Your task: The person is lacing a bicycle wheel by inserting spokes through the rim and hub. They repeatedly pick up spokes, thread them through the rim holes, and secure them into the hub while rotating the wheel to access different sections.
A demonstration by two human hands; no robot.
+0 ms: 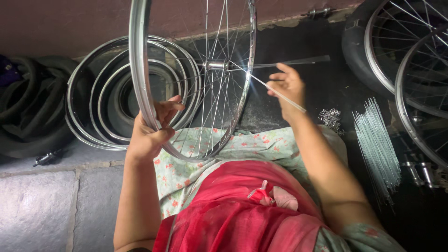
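Silver steel fills the centre of the frame: a spoked bicycle wheel [196, 74] stands upright on the person's lap, its rim clasped at lower left by the closed left hand [149, 130], while the right hand [288, 86] pinches a loose spoke [280, 93] just right of the hub [215, 65]. The spoke's far end could likely snag on crossed spokes or miss its hub hole, and the rim, gripped at one point only, may tip or roll off the floral cloth [196, 158] if that grip slackens. A stack of bare rims [100, 88] lies on the floor at left beside black tyres [32, 112]; a bundle of spare spokes [378, 144] and a small heap of nipples [331, 119] sit at right, near two more wheels [410, 60] crowding the upper right corner, leaving little elbow room there.
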